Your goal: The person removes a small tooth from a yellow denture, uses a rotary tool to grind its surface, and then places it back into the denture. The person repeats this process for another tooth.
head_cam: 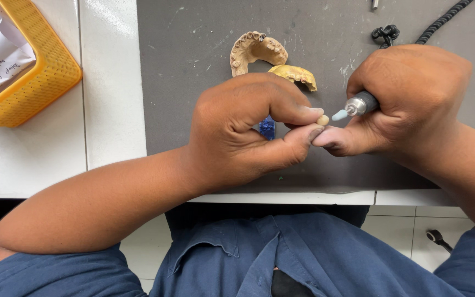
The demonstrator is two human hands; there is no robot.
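Small beige tooth-shaped crown (pixel 322 119) is pinched by left hand (pixel 237 129) fingertips; likely light, brittle, slippery. Grey rotary handpiece with pale-blue tip (pixel 358 104) is gripped by right hand (pixel 408 99). Plaster dental casts (pixel 257 49) are left on counter (pixel 193 66).

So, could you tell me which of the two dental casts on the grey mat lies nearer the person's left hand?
The yellow cast, whose lower edge sits just above the left hand. The paler tan cast lies beyond it, farther up the grey mat.

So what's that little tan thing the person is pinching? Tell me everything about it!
The little tan piece is a small rounded lump, pale beige and smooth, like a tooth crown. The left hand pinches it between thumb and forefinger over the grey mat. The pale blue tip of the tool in the right hand sits right beside it; contact cannot be told.
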